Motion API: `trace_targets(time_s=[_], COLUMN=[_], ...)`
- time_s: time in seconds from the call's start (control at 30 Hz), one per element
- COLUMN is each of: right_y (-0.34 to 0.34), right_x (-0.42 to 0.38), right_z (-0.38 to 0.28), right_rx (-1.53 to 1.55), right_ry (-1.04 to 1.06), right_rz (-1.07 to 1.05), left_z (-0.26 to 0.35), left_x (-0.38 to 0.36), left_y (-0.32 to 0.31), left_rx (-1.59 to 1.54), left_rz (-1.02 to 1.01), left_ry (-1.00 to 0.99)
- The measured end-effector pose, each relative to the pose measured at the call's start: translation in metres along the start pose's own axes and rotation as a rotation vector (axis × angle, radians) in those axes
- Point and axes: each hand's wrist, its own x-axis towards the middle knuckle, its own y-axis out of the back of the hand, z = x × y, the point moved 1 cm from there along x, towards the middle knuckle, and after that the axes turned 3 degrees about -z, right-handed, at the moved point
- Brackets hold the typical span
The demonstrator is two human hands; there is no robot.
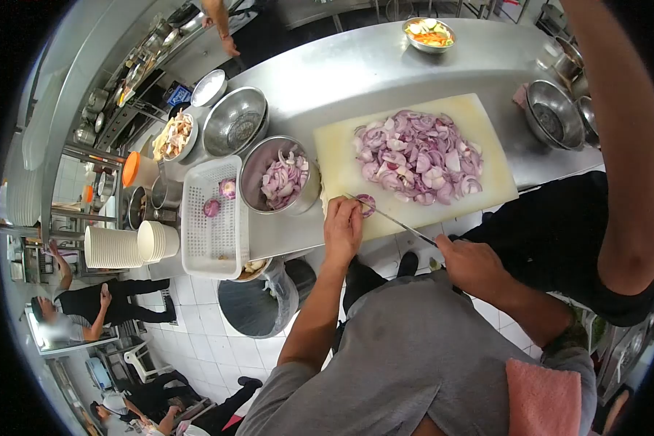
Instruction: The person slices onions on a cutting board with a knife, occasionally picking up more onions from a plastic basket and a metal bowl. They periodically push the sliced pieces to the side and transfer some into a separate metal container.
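My right hand (474,267) is closed round the handle of a knife (403,225), its blade slanting up to the left across the board's near edge. My left hand (343,227), fingers curled, holds a red onion piece (368,206) at the blade's tip end; the fingers partly hide it. Both rest over a pale cutting board (493,149). On the board lies a large heap of sliced red onion (418,158). Left of the board, a steel bowl (250,176) contains more onion slices (285,180).
A white perforated basket (196,243) holds two onions (211,208). Steel bowls (234,122) and stacked tubs (114,248) stand left, cut vegetables (429,33) at the back, more bowls (554,115) right. A lined bin (251,309) sits below. Another person's arm (625,131) reaches in close at right.
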Motion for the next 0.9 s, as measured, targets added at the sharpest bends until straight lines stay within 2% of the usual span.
trace_targets(time_s=[0.1, 0.23, 0.33, 0.43, 0.53, 0.6, 0.8, 0.9], right_y=[-0.024, -0.063, -0.053, -0.044, -0.031, -0.023, -0.025, -0.057], right_x=[0.010, 0.060, 0.087, 0.087, 0.058, 0.037, 0.011, 0.035], right_z=[0.010, 0.011, 0.017, 0.036, 0.030, 0.021, 0.022, 0.026], right_rx=[0.025, 0.187, 0.255, 0.255, 0.238, 0.201, 0.168, 0.179], right_ry=[0.075, 0.060, 0.074, 0.128, 0.055, -0.014, 0.039, 0.094], right_rz=[0.062, 0.105, 0.096, 0.131, 0.118, 0.081, 0.075, 0.107], left_z=[-0.004, 0.002, 0.000, 0.012, 0.016, 0.022, 0.015, 0.012], left_x=[0.001, 0.005, 0.019, 0.040, 0.038, 0.035, 0.020, 0.018], left_y=[-0.001, 0.003, 0.009, 0.026, 0.029, 0.029, 0.021, 0.016], left_rx=[0.013, 0.008, -0.011, 0.091, 0.014, -0.043, -0.064, -0.090], left_rz=[0.003, -0.051, -0.210, -0.461, -0.485, -0.458, -0.445, -0.395], left_ry=[-0.028, -0.028, -0.049, -0.134, 0.002, 0.021, 0.054, 0.065])
